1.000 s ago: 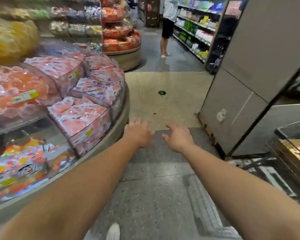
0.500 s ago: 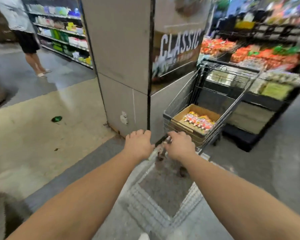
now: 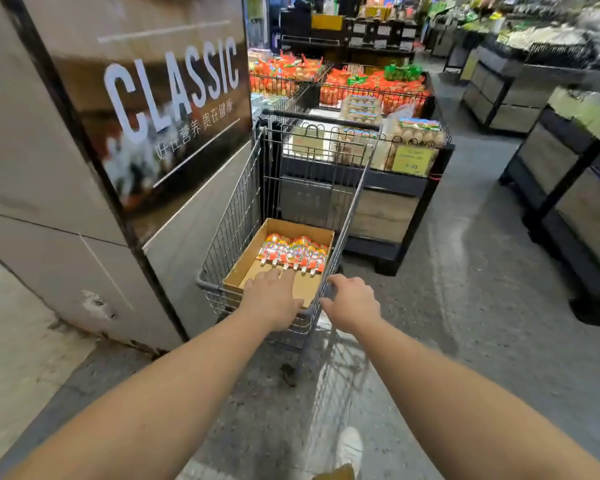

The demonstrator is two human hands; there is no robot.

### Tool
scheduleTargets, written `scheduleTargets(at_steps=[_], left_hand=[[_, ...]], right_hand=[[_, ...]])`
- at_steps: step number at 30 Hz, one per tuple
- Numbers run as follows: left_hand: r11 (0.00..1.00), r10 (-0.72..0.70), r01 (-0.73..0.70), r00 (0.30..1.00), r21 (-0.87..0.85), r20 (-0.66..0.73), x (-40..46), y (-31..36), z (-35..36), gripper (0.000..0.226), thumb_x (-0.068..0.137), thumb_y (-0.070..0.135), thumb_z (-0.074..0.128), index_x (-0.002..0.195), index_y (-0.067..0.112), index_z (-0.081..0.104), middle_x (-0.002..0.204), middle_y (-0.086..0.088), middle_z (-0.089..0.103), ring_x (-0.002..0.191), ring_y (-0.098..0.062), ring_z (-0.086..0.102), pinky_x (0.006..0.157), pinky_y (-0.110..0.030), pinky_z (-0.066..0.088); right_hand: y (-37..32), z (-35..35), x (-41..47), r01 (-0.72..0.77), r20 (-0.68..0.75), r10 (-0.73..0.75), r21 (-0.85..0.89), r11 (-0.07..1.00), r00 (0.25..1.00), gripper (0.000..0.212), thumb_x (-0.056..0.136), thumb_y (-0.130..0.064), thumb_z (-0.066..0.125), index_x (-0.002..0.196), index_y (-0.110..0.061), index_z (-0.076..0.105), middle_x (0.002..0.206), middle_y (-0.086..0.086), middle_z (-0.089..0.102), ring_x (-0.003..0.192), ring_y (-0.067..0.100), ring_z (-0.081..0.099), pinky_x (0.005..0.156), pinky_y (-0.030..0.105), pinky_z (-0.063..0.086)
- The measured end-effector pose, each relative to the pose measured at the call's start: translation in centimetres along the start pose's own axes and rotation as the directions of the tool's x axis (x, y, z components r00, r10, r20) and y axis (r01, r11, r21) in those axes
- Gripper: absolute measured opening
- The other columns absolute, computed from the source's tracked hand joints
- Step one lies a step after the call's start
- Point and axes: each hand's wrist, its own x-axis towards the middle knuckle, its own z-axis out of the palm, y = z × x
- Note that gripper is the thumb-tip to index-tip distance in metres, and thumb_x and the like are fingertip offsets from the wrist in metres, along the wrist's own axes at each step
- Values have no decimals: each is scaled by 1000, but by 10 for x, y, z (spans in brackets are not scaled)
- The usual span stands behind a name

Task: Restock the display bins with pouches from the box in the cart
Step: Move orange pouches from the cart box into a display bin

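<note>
Restocking incomplete: left hand [image 3: 273,299] and right hand [image 3: 352,301], both loosely spread and holding nothing, reach toward pouches [image 3: 293,253] ahead in the box [image 3: 245,263].

Open cardboard box [image 3: 246,259] sits flat in the wire cart [image 3: 234,216], a row of orange-red spouted pouches [image 3: 293,252] lying at its far end, spouts pointing toward the near side.
</note>
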Motion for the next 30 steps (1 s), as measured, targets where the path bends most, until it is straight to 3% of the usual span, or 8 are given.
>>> scheduleTargets(at_steps=[7, 11, 14, 18, 22, 26, 30], left_hand=[[988, -144, 148, 986, -45, 85, 130, 1, 11, 61, 93, 52, 51, 145, 24, 32, 146, -4, 42, 134, -26, 39, 111, -44, 34], [963, -254, 259, 964, -70, 77, 192, -6, 7, 63, 93, 53, 49, 146, 23, 31, 147, -5, 42, 134, -27, 40, 111, -43, 35], [939, -320, 334, 936, -78, 149, 217, -22, 18, 66, 92, 54, 50, 147, 23, 30, 147, -6, 42, 133, -28, 41, 109, -43, 35], [909, -384, 409, 897, -85, 219, 257, -56, 32, 64, 91, 56, 50, 144, 24, 34, 143, -6, 46, 130, -29, 43, 107, -44, 39], [904, -370, 411, 891, -119, 263, 311, -83, 44, 51, 90, 53, 54, 131, 24, 45, 128, -6, 54, 118, -28, 51, 98, -45, 46], [912, -331, 385, 895, -144, 300, 371, -107, 54, 55, 92, 50, 54, 137, 21, 42, 135, -6, 50, 124, -28, 47, 102, -43, 42], [908, -298, 377, 888, -184, 351, 421, -125, 72, 57, 91, 46, 54, 139, 18, 40, 139, -10, 48, 128, -31, 43, 104, -42, 39]], right_hand=[[19, -9, 146, 44, 123, -42, -17, 999, 991, 53, 91, -46, 54, 140, -31, 39, 132, 8, 47, 120, 31, 48, 94, 44, 48], [21, -25, 231, 89, 164, -86, -7, 996, 983, 53, 91, -37, 54, 142, -29, 38, 135, 9, 48, 120, 32, 50, 95, 43, 49], [11, -13, 273, 110, 235, -114, 30, 993, 965, 57, 92, -34, 55, 145, -26, 36, 139, 8, 48, 118, 30, 54, 92, 39, 49], [-11, 20, 319, 126, 355, -143, 71, 990, 924, 60, 92, -34, 57, 146, -22, 35, 146, 6, 43, 126, 28, 50, 101, 38, 46], [-24, 44, 369, 65, 402, -89, 72, 995, 911, 58, 92, -31, 58, 145, -19, 36, 143, 6, 49, 119, 28, 56, 96, 38, 50], [-33, 56, 419, -67, 408, 28, 81, 995, 912, 58, 90, -32, 61, 143, -21, 39, 137, 9, 54, 113, 29, 59, 94, 36, 50], [-36, 83, 470, -187, 430, 132, 88, 978, 893, 56, 91, -29, 60, 143, -21, 39, 139, 11, 51, 121, 29, 53, 93, 31, 44]])
